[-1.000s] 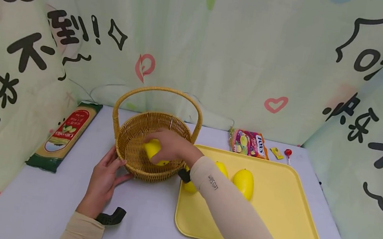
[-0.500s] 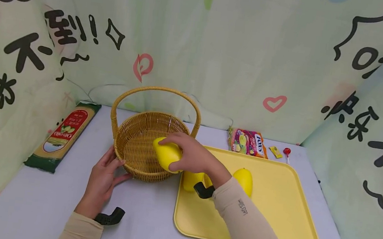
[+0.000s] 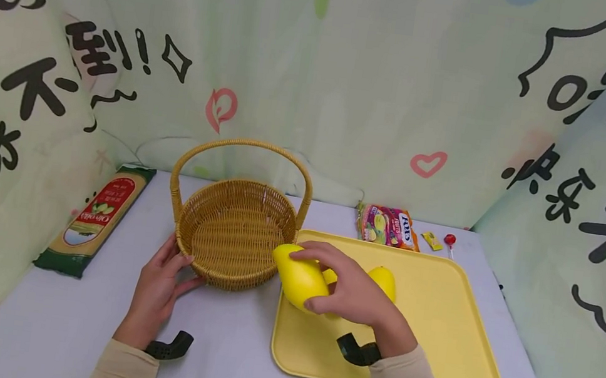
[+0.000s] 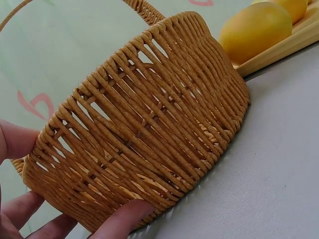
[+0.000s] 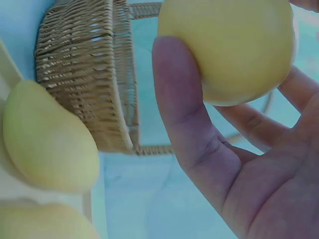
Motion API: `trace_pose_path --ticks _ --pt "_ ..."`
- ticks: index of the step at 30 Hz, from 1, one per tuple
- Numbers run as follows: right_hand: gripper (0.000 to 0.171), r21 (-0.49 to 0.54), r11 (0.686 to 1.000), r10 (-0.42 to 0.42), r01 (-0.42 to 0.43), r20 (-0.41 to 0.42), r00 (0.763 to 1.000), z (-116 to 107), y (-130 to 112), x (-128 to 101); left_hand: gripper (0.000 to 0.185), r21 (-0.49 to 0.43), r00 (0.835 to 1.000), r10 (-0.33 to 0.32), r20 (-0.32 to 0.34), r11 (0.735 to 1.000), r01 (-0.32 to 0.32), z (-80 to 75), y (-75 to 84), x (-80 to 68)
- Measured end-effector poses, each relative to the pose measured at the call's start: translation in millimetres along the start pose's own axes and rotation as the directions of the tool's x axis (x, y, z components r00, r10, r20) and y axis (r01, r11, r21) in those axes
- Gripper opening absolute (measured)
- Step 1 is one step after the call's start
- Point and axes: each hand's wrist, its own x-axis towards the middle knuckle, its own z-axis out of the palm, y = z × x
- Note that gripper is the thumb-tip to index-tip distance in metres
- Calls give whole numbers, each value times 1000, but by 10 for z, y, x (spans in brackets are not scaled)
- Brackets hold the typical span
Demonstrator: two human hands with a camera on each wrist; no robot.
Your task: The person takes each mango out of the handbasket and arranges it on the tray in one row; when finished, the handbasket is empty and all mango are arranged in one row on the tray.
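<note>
My right hand holds a yellow mango between thumb and fingers, over the left side of the yellow tray. In the right wrist view the thumb presses along one side of the held mango. My left hand grips the near left side of a round wicker basket with a tall hoop handle. One fingertip lies at the basket's rim and the thumb against its lower wall in the left wrist view. Another mango lies on the tray; a further mango shows in the right wrist view.
A long green and tan Olivoila packet lies at the left by the curtain. Behind the tray are a purple candy bag, a small yellow wrapped sweet and a red lollipop. Printed curtains stand on three sides.
My right hand has lifted the mango from inside the basket and carried it right, over the rim to above the tray. My left hand keeps its grip on the basket.
</note>
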Motion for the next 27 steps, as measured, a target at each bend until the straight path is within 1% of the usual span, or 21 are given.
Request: trace_pose_path --ticks 4,13,20,23,27 --pt "67 45 999 22 -20 -61 998 -69 64 -206 73 7 1000 1 1 1000 -1 -6 -5 -7" --pt "67 53 999 12 -3 -183 983 -214 225 -551 73 10 1000 -6 0 1000 6 -5 -10 -7" --pt "63 92 995 -26 48 -227 974 -274 294 -705 73 -2 1000 2 -4 1000 -2 7 3 -6" --pt "63 104 994 -18 46 -252 968 -304 314 -752 73 -7 1000 10 -1 1000 -10 12 5 -7" --pt "66 110 994 10 21 -278 961 -338 342 -810 74 -6 1000 7 1 1000 -7 14 7 -9"
